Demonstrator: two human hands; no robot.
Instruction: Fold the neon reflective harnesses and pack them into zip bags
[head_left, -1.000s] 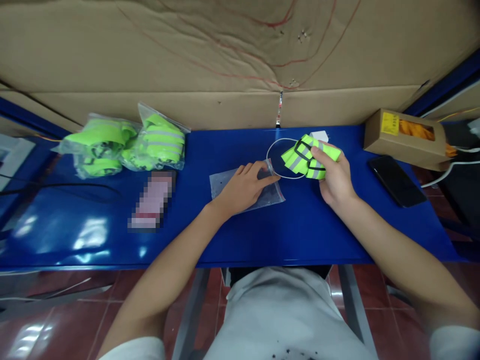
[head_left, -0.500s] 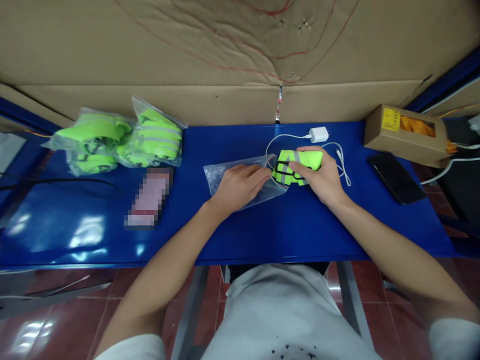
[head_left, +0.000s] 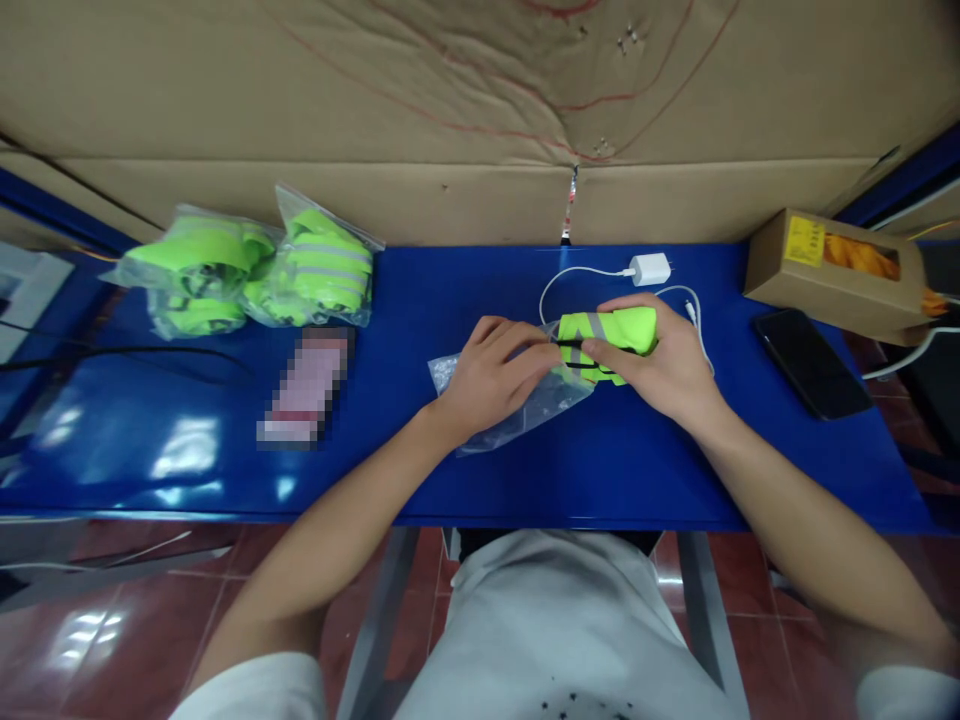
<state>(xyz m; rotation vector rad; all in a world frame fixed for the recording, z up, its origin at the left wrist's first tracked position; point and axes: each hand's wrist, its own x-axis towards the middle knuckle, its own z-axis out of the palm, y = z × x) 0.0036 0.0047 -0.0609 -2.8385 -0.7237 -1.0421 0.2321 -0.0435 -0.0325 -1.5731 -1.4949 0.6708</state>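
A folded neon-yellow item with grey stripes and black straps (head_left: 600,330) is in my right hand (head_left: 664,360), thumb across its front and fingers behind. My left hand (head_left: 499,375) is closed on the opening of a clear plastic bag (head_left: 517,425), at the left end of the folded item. That end of the item meets the bag's mouth; how far it reaches inside is hard to see. The bag's body lies under and below my left hand on the blue table (head_left: 525,490).
Bagged neon-yellow items (head_left: 322,265) lie at the back left, a phone with a blurred screen (head_left: 307,385) in front of them. A white charger (head_left: 649,269) with its cable lies behind my hands. A black phone (head_left: 814,362) and a cardboard box (head_left: 795,280) are at the right.
My left hand and the bag's mouth have come up against the folded item's left end, and the bag's lower part has swung toward me. The view has shifted slightly.
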